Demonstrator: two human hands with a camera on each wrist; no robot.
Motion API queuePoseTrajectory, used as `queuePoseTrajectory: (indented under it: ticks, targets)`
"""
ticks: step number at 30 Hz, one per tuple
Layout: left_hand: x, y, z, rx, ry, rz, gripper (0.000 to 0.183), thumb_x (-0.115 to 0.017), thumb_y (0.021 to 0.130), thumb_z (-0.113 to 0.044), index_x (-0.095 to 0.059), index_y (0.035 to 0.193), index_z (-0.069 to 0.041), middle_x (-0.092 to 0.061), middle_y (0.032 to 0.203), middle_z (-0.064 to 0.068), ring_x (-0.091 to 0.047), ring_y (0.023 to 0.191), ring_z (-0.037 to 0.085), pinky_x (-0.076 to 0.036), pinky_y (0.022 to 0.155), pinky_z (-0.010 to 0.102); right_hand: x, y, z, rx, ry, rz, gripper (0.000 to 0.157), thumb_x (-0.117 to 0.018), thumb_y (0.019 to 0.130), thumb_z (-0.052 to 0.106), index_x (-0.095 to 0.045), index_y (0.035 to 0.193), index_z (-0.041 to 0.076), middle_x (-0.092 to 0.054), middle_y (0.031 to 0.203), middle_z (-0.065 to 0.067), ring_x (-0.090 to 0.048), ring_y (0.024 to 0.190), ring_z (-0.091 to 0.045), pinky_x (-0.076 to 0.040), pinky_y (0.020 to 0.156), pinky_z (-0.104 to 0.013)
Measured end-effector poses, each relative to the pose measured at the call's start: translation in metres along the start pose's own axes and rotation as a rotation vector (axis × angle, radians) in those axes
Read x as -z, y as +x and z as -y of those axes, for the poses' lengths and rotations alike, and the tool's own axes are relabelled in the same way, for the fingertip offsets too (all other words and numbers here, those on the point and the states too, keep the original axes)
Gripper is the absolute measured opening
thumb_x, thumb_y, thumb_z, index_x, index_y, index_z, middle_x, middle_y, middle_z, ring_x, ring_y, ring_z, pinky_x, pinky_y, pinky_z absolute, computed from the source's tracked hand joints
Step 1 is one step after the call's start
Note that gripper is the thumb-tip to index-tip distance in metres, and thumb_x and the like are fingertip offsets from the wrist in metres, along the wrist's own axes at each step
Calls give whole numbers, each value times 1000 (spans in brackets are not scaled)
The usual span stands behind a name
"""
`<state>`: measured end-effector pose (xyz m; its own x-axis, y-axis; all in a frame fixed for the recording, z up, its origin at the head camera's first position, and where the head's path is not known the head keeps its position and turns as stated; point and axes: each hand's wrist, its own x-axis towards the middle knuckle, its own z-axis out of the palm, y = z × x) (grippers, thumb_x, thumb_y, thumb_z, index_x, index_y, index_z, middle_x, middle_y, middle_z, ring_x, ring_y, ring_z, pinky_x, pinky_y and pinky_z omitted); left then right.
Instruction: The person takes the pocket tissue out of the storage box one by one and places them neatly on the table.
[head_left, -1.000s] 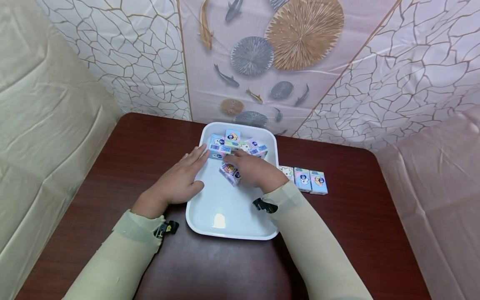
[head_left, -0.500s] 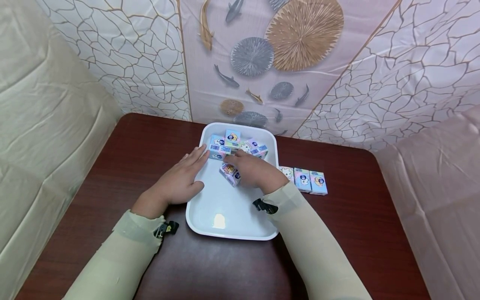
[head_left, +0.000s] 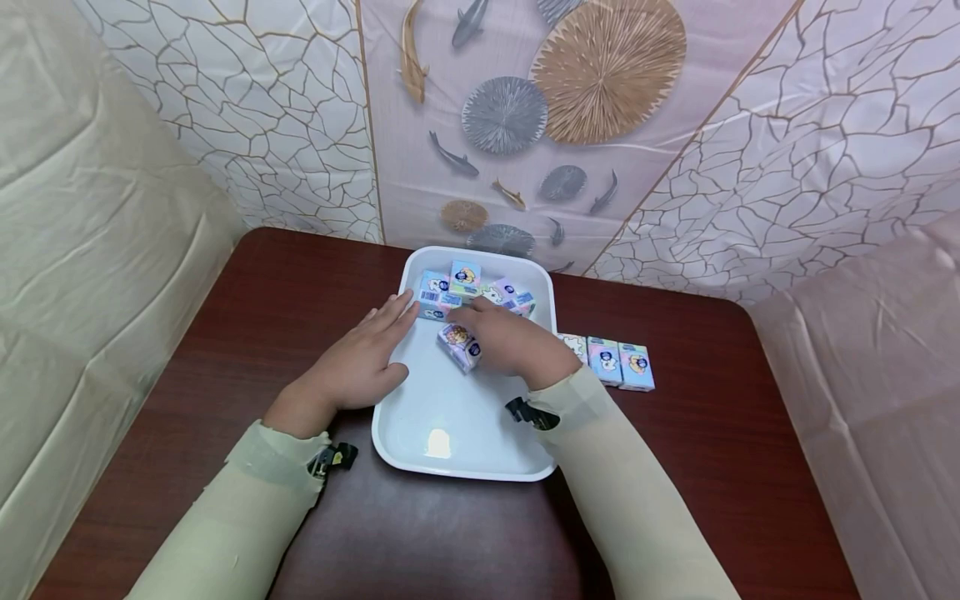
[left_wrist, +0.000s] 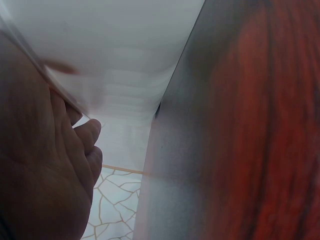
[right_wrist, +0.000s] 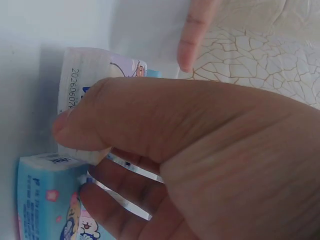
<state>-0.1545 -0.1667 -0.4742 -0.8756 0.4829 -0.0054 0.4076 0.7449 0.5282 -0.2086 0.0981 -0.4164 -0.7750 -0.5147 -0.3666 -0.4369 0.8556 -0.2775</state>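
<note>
My left hand (head_left: 352, 367) lies with straight fingers along the left rim of a white tray (head_left: 465, 450); in the left wrist view, the left hand (left_wrist: 45, 145) rests against the tray's outer wall (left_wrist: 130, 55). Inside the tray, my right hand (head_left: 517, 342) reaches among small printed tissue packs. It pinches a purple-and-white tissue pack (head_left: 459, 347). In the right wrist view, the thumb of the right hand (right_wrist: 200, 145) lies across that tissue pack (right_wrist: 87, 75), and its other fingers curl close by a blue tissue pack (right_wrist: 47, 200).
Several more tissue packs (head_left: 465, 275) lie in the far part of the tray. Right of the tray, a row of tissue packs (head_left: 604, 360) lies on the dark red-brown table (head_left: 712, 467). A patterned cloth (head_left: 465, 183) hangs behind the table.
The purple-and-white tissue pack has shifted and turned slightly to the left at my right hand, which has barely moved. My left hand stays on the tray rim.
</note>
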Motion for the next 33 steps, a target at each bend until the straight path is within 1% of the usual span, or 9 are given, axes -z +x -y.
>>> queuePoseTrajectory:
  ticks: [5,10,12,15,17,19,26,30,33]
  targets:
    - [1,0,-1,3,-1,6,88,-55,106,-28,-14,182,-12,1,192,2,-2,178,32,-13,143,60,5,-6,1,15,-4,-19,82,-79,100,0,-50,171,27,-44,175,-10,-52,158,-32,-50,127,-53]
    - [1,0,-2,6,-3,7,87,-55,106,-28,-15,182,-12,0,192,2,-3,178,32,-13,143,60,8,-12,1,22,0,-50,82,-80,100,0,-51,171,29,-46,172,-10,-56,153,-31,-56,121,-51]
    - [1,-1,-1,6,-3,6,87,-55,106,-28,-15,181,-12,0,192,3,-3,178,32,-13,143,60,9,-15,2,25,8,-70,82,-80,99,0,-51,170,29,-47,170,-11,-60,147,-29,-58,117,-49]
    - [0,-1,-1,6,-2,4,87,-55,106,-28,-15,182,-12,-1,192,3,-3,179,32,-13,143,60,11,-19,1,29,26,-105,79,-76,100,-2,-53,169,28,-49,165,-11,-64,135,-27,-62,109,-44]
    - [0,-1,-1,7,1,3,87,-55,106,-29,-15,182,-12,0,192,3,-3,179,32,-13,143,60,13,-23,1,26,37,-122,78,-73,100,-4,-54,169,28,-50,163,-10,-66,127,-26,-63,102,-41]
    - [0,0,0,7,4,2,88,-55,106,-29,-14,182,-13,0,192,2,-3,179,32,-14,143,60,16,-26,1,20,42,-136,78,-72,99,-6,-54,168,27,-51,161,-9,-66,124,-26,-64,98,-39]
    - [0,0,-1,8,3,1,88,-56,106,-29,-15,182,-13,0,192,3,-2,179,32,-13,143,60,21,-39,-4,19,41,-181,76,-77,98,-2,-56,166,24,-53,158,-11,-65,124,-27,-66,102,-42]
    - [0,0,-1,10,3,3,87,-55,106,-29,-14,182,-13,0,192,2,-2,179,31,-13,143,60,22,-50,-11,7,42,-203,78,-77,99,-1,-52,169,22,-50,160,-13,-66,121,-26,-66,97,-39]
    - [0,0,0,5,3,1,87,-54,106,-28,-14,182,-13,0,192,3,-2,179,33,-14,143,61,23,-59,-17,-19,52,-219,82,-76,98,-2,-49,171,23,-47,162,-15,-67,117,-26,-66,92,-37]
